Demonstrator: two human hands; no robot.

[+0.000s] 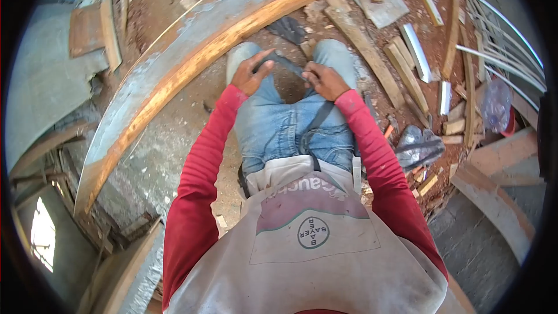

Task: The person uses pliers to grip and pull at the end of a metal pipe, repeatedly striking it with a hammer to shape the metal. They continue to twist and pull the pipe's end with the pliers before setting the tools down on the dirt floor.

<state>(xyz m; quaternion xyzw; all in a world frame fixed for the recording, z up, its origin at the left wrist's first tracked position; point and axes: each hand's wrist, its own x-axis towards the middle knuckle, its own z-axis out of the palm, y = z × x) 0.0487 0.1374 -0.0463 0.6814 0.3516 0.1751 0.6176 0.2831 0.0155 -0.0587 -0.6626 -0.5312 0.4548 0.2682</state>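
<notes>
My left hand [251, 74] is closed around one end of a narrow, dark grey strip [285, 61], whose exact kind I cannot make out. The strip spans the gap between my knees at a slant, and my right hand [325, 81] grips its other end with curled fingers. Just beyond both hands arcs a large curved wooden beam [232, 30], bare and tan along its near edge and greyish on its broad face. A dark belt end [317, 122] hangs over my jeans below the right hand.
Wood offcuts, including a long plank [369, 58], litter the reddish ground on the right. White-edged strips [415, 52] lie among them. Plastic bags [418, 146] sit nearer me. Thin white rods [505, 61] lie at far right. A grey sheet [52, 75] and brown board [86, 30] lie left.
</notes>
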